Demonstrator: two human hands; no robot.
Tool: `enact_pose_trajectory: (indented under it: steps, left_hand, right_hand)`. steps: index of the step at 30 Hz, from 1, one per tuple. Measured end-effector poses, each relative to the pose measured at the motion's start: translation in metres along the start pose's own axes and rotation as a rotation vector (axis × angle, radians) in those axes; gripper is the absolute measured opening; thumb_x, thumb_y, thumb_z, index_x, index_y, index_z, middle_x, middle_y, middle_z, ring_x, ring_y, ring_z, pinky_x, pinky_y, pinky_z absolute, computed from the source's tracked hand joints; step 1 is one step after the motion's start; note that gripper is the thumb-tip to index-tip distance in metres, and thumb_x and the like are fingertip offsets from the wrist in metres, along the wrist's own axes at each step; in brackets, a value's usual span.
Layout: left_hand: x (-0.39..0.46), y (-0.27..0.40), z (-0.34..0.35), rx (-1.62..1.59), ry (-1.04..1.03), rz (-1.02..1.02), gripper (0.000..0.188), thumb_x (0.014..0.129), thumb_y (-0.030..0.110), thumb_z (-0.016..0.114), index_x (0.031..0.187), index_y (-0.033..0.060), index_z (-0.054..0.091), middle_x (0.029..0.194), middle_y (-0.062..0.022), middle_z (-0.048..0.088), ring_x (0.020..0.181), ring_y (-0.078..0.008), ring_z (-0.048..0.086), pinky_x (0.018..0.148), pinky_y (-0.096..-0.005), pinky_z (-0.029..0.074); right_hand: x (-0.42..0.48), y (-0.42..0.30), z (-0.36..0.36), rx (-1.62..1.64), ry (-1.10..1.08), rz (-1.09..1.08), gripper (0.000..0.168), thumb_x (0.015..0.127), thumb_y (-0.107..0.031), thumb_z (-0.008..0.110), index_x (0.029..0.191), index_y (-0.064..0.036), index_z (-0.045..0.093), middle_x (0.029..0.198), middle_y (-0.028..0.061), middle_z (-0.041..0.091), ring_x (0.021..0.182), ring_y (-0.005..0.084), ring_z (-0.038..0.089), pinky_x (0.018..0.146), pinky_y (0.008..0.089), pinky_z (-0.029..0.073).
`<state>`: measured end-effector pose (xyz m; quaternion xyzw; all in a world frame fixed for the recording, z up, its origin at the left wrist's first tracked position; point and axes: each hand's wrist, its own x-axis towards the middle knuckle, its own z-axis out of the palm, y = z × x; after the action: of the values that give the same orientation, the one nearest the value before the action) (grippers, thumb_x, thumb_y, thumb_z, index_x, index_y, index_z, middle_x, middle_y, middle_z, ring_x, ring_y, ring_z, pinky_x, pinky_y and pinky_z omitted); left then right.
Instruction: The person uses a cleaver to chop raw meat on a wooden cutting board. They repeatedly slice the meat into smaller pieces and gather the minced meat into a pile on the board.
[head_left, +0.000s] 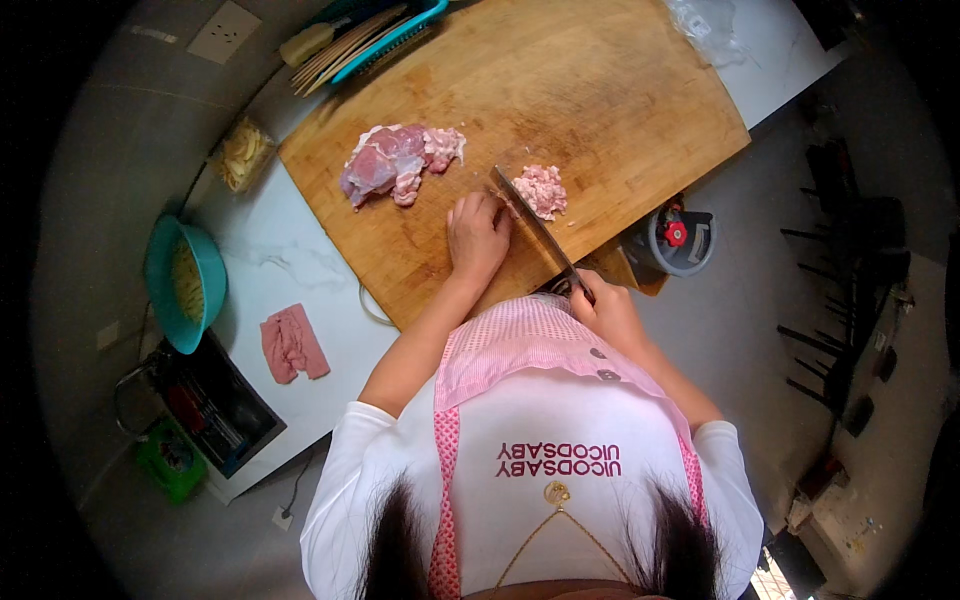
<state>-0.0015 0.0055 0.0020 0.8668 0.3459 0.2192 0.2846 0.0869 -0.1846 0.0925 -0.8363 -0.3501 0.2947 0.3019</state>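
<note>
My right hand (606, 309) grips the handle of a knife (541, 231) whose long blade slants up and left across the near part of a wooden cutting board (615, 97). Just left of the blade, my left hand (480, 232) lies on the board with its fingers curled; a small strip of meat shows between its fingertips and the blade. A pile of chopped pink meat (541, 192) sits right against the blade's other side. Farther left on the board rests a large piece of raw meat (386, 161) with pale fat or skin on it.
On the white counter at left are a pink cloth (294, 343), a teal bowl (204, 281) and a sink (225, 405). A clear container of pale slices (244, 155) stands by the wall. Beyond the board are a teal basket (394, 41) and a plastic bag (701, 28). A bucket (690, 251) stands below right.
</note>
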Motion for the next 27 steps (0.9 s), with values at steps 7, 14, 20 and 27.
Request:
enact_pose_trajectory:
  steps: [7, 14, 20, 27]
  left_hand:
    - [0.001, 0.002, -0.001, 0.012, 0.014, 0.000, 0.014, 0.075, 0.015, 0.070, 0.086, 0.0068, 0.066, 0.086, -0.0082, 0.056, 0.088, -0.0281, 0.053, 0.076, -0.0391, 0.039]
    - [-0.001, 0.005, -0.002, -0.038, -0.026, -0.064, 0.017, 0.074, 0.015, 0.067, 0.087, 0.0036, 0.068, 0.092, -0.0137, 0.058, 0.092, -0.0330, 0.053, 0.077, -0.0438, 0.040]
    - [0.001, -0.001, 0.004, -0.003, 0.020, -0.004, 0.010, 0.075, 0.015, 0.068, 0.084, 0.0098, 0.070, 0.084, -0.0073, 0.056, 0.088, -0.0273, 0.053, 0.076, -0.0399, 0.039]
    - [0.002, -0.003, -0.001, -0.086, 0.045, -0.026, 0.010, 0.078, 0.014, 0.065, 0.085, 0.0067, 0.067, 0.087, -0.0116, 0.059, 0.089, -0.0314, 0.054, 0.078, -0.0412, 0.041]
  right_hand:
    - [-0.002, 0.000, 0.002, -0.094, -0.051, 0.016, 0.025, 0.085, -0.016, 0.057, 0.105, -0.002, 0.060, 0.074, 0.0241, 0.063, 0.069, 0.0396, 0.064, 0.062, 0.0488, 0.050]
    - [0.007, -0.003, 0.015, -0.148, -0.078, 0.081, 0.024, 0.085, -0.018, 0.055, 0.102, -0.001, 0.058, 0.074, 0.0259, 0.063, 0.069, 0.0424, 0.062, 0.063, 0.0517, 0.049]
    - [0.050, -0.027, 0.028, -0.216, -0.086, 0.039, 0.024, 0.085, -0.018, 0.054, 0.101, -0.001, 0.058, 0.078, 0.0274, 0.062, 0.072, 0.0437, 0.062, 0.065, 0.0528, 0.049]
    - [0.068, -0.043, 0.024, -0.081, -0.006, -0.044, 0.023, 0.086, -0.016, 0.052, 0.101, 0.001, 0.058, 0.076, 0.0294, 0.060, 0.073, 0.0460, 0.059, 0.066, 0.0517, 0.046]
